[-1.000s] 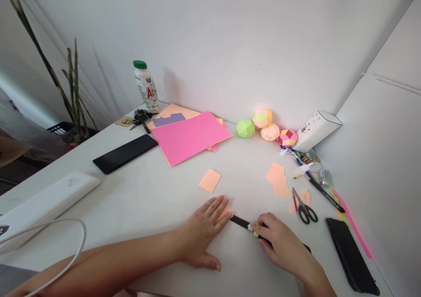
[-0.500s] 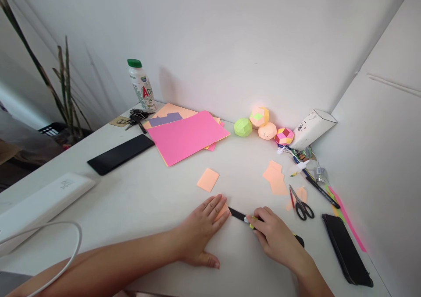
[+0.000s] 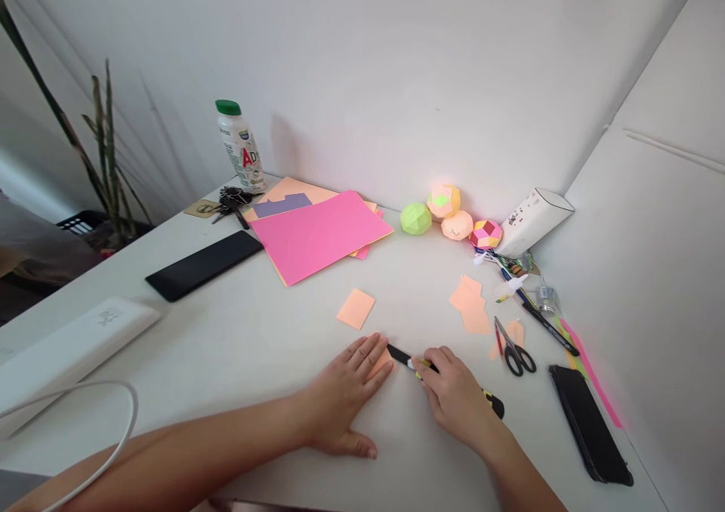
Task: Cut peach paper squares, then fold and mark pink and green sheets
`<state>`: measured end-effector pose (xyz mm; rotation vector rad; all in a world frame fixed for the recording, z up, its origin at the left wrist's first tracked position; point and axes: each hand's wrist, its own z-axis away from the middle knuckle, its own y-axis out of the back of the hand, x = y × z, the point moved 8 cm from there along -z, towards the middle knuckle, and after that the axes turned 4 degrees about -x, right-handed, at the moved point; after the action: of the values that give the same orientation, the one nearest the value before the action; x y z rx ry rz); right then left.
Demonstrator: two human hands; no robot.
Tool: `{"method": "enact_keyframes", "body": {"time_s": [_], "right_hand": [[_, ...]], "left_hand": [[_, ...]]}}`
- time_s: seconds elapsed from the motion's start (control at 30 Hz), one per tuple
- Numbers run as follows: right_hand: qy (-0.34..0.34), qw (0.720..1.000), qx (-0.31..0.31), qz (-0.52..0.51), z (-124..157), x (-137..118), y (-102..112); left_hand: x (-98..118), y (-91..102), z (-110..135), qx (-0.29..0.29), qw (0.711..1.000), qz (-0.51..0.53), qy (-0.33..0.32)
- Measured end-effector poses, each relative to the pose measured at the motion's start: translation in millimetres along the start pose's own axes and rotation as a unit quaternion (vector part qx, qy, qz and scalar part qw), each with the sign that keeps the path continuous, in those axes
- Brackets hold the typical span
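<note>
My left hand (image 3: 345,391) lies flat, fingers stretched out, pressing a small orange paper piece (image 3: 383,363) onto the white table (image 3: 238,338). Only an edge of that paper shows past the fingertips. My right hand (image 3: 453,399) is closed around a black and yellow utility knife (image 3: 403,357); its dark front end points left and touches the paper's right edge. The knife's tail (image 3: 494,405) sticks out behind the hand.
Another orange square (image 3: 356,308) and more cut orange pieces (image 3: 471,308) lie beyond the hands. Scissors (image 3: 513,347), pens (image 3: 538,316), a black phone (image 3: 589,425), paper balls (image 3: 447,214), pink sheets (image 3: 320,234), a second phone (image 3: 204,264), keys, a bottle (image 3: 235,146).
My right hand and the knife have slid left, closing the gap to the paper under my left hand. The view has shifted slightly; my left hand stays pressed down.
</note>
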<state>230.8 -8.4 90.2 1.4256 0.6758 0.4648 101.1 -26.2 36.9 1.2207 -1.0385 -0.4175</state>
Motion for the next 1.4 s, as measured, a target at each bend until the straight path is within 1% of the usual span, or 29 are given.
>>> {"method": "enact_keyframes", "body": {"time_s": [0.1, 0.2, 0.4, 0.53, 0.63, 0.73, 0.8, 0.87, 0.93, 1.0, 1.1, 1.17, 1.27, 1.4], "right_hand": [[-0.009, 1.000, 0.007, 0.021, -4, -1, -2], [-0.009, 1.000, 0.009, 0.026, -6, -2, -4], [-0.007, 0.999, 0.029, 0.044, -9, -2, -7], [-0.003, 0.999, 0.030, 0.034, -10, -2, -9], [-0.008, 0.999, 0.036, 0.018, -4, 10, -3], [-0.021, 0.999, 0.035, -0.008, 7, 32, 6], [-0.021, 0.999, 0.029, -0.021, 14, 43, 11], [-0.011, 0.999, 0.022, -0.023, 17, 46, 12], [0.000, 1.000, 0.018, -0.019, 17, 40, 11], [0.012, 1.000, 0.020, -0.017, 14, 29, 7], [0.036, 0.998, 0.044, -0.030, 10, 11, 6], [0.047, 0.996, 0.069, -0.041, 9, 5, 8], [0.043, 0.994, 0.094, -0.039, 10, 7, 12], [0.015, 0.996, 0.083, -0.038, 11, 20, 12]], "left_hand": [[1, 1.4, 0, -0.005, 1.000, -0.003, 0.003], [2, 3.1, 0, 0.001, 1.000, -0.005, 0.002], [1, 0.7, 0, 0.004, 1.000, -0.015, -0.004], [3, 2.4, 0, 0.003, 1.000, -0.020, 0.001], [5, 5.8, -2, 0.002, 1.000, -0.030, 0.004], [1, 8.1, -5, 0.001, 0.999, -0.043, 0.031], [-6, 11.0, -7, 0.019, 0.997, -0.046, 0.062], [-13, 14.0, -7, 0.045, 0.994, -0.045, 0.094], [-19, 16.1, -7, 0.065, 0.990, -0.042, 0.120], [-22, 17.4, -6, 0.078, 0.987, -0.040, 0.131], [-20, 20.7, -6, 0.107, 0.987, -0.032, 0.118], [-18, 24.9, -6, 0.141, 0.985, -0.020, 0.099], [-21, 34.2, -5, 0.200, 0.976, 0.009, 0.084], [-25, 54.0, -2, 0.280, 0.957, 0.020, 0.070]]}}
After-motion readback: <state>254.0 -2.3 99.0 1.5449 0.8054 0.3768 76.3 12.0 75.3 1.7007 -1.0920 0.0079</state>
